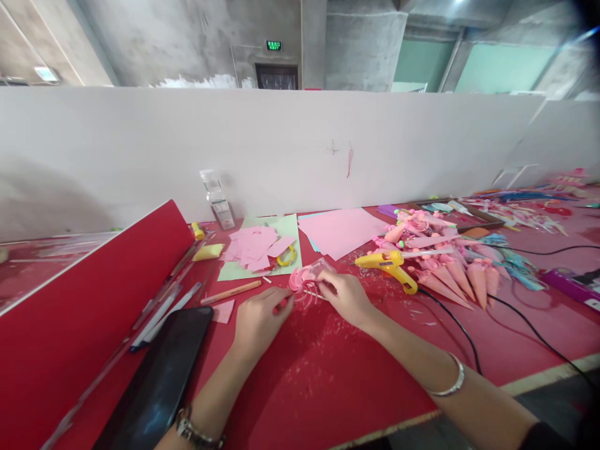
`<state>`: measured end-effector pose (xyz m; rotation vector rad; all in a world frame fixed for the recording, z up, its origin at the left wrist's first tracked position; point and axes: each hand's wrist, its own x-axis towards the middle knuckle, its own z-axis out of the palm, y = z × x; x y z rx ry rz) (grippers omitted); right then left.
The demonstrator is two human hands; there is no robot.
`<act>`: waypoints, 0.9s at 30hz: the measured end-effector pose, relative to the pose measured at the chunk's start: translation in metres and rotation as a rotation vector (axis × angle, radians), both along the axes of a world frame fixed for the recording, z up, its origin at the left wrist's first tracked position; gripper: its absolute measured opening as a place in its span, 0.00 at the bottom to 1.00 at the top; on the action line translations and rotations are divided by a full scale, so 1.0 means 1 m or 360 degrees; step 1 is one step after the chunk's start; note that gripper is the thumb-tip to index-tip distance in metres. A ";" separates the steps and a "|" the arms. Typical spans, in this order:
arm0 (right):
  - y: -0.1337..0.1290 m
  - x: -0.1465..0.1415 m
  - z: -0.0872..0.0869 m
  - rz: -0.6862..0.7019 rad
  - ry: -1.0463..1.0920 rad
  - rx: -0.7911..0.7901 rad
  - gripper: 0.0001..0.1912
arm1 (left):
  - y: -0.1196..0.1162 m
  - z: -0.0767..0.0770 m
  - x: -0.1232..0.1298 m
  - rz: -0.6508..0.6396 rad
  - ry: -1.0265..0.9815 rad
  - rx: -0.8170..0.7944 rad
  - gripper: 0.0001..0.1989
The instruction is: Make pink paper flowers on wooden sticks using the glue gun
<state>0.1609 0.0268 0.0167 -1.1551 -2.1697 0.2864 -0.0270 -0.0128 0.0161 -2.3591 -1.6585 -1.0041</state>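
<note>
A small pink craft piece of curled paper strips is between my two hands, just above the red tabletop, with a clear film-like part at its upper right. My right hand pinches it from the right, near a thin pale stick. From the left, my left hand reaches its curled fingertips to the curls' edge; whether anything is between thumb and finger is hidden. A yellow hot glue gun lies right of my right hand. Beside my left hand are a wooden-coloured pen and a pink paper piece.
Cut pink paper pieces and yellow-handled scissors lie on a green sheet. Pink cone crafts are heaped right. A black phone-like slab and red board lie left. A clear bottle stands against the white partition.
</note>
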 end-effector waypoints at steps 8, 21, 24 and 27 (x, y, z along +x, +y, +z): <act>0.002 -0.002 -0.002 0.0363 0.0165 -0.0097 0.08 | 0.002 0.005 -0.004 0.0009 -0.0131 -0.0134 0.11; 0.004 -0.005 -0.010 0.0338 0.0204 -0.0232 0.05 | 0.006 0.005 -0.008 -0.0149 0.0298 -0.0450 0.11; 0.005 -0.005 -0.013 0.0315 0.0255 -0.0326 0.06 | 0.006 0.006 -0.008 -0.0105 0.0384 -0.0425 0.11; 0.006 -0.005 -0.015 0.0325 0.0252 -0.0395 0.05 | 0.006 0.005 -0.008 -0.0102 0.0453 -0.0398 0.11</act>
